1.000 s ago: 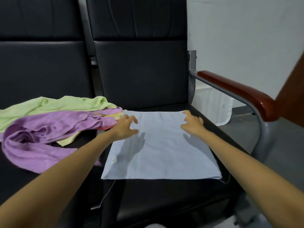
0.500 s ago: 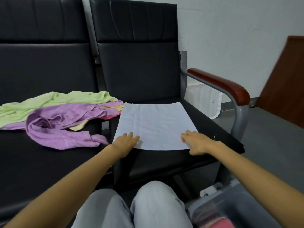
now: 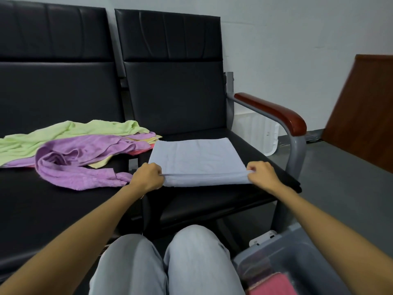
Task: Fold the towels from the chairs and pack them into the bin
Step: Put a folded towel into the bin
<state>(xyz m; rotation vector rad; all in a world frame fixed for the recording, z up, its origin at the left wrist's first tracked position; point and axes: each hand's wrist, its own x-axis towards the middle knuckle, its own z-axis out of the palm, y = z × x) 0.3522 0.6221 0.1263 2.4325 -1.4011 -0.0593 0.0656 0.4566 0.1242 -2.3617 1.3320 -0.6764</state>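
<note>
- Pale blue towel (image 3: 195, 158) pinched at its near edge: left hand (image 3: 146, 177) on the near-left corner, right hand (image 3: 262, 174) on the near-right corner, fingers of both curled round the cloth.
- Near edge raised slightly; the rest lies flat on the right chair (image 3: 212, 201) seat.
- Purple towel (image 3: 85, 158), green towel (image 3: 63, 133) and yellow towel (image 3: 100, 165) heaped loose on the left chair (image 3: 42, 209), just left of the blue one; the purple end lies near the left hand.
- Bin (image 3: 297, 252) on the floor, near right, with a pink towel (image 3: 274, 284) inside.
- Knees (image 3: 191, 262) in grey trousers, near, between the arms.
- Wooden armrest (image 3: 274, 112) on the right chair's right side.
</note>
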